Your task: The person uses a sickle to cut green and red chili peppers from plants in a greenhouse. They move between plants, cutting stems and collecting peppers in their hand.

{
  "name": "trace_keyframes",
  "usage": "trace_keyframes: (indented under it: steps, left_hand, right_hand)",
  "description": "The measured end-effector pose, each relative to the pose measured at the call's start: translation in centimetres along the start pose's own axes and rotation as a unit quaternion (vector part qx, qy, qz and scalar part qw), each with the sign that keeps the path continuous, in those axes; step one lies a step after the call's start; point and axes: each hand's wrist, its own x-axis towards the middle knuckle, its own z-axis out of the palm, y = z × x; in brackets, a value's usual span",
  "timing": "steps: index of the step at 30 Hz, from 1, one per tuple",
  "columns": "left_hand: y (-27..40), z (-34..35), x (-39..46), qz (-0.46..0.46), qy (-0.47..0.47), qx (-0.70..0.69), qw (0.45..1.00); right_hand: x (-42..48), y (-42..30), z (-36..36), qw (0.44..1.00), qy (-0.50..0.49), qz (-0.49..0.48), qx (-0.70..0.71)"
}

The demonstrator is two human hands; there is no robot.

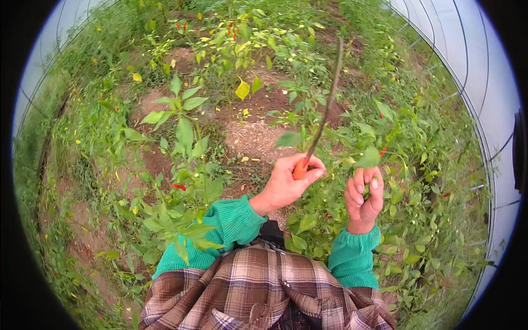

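Observation:
My left hand (288, 181) is closed around the orange handle (300, 168) of a hand tool. Its long, thin, slightly curved dark blade (328, 111) points up and away from me; it looks like a sickle seen edge-on. To the right, my right hand (364, 196) has its fingertips pinched on a small green part of a pepper plant; whether this is stem or fruit cannot be told. A broad green leaf (368, 157) covers some fingertips. Just beyond them a red chili pepper (383, 152) hangs among leaves.
A tall pepper plant (184, 134) stands at the left, near my left sleeve, with a red pepper (178, 187) low beside it. Bare soil (260, 138) shows between plants ahead. Dense foliage lines both sides. Curved plastic greenhouse walls (491, 95) with hoops bound the bed.

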Motion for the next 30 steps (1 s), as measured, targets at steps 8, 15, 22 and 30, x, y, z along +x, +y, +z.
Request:
trace_keyframes:
  steps: [8, 15, 22, 30]
  left_hand:
    - [-0.2, -0.6, 0.6, -0.008, -0.020, -0.029, 0.999]
    - [1.6, -1.7, 0.6, 0.012, -0.039, 0.064, 0.997]
    - [5.3, -6.8, 2.1, 0.070, 0.012, 0.073, 0.995]
    - [7.2, -7.7, 5.2, 0.039, 0.014, 0.049, 0.998]
  right_hand:
    - [0.0, -1.9, 1.3, 0.988, -0.076, -0.045, -0.129]
    - [0.4, -2.8, 5.7, 0.966, -0.164, -0.043, -0.194]
    - [1.2, -3.6, 4.3, 0.961, -0.121, -0.123, -0.218]
    - [1.6, -2.5, 0.9, 0.951, 0.093, -0.130, -0.266]
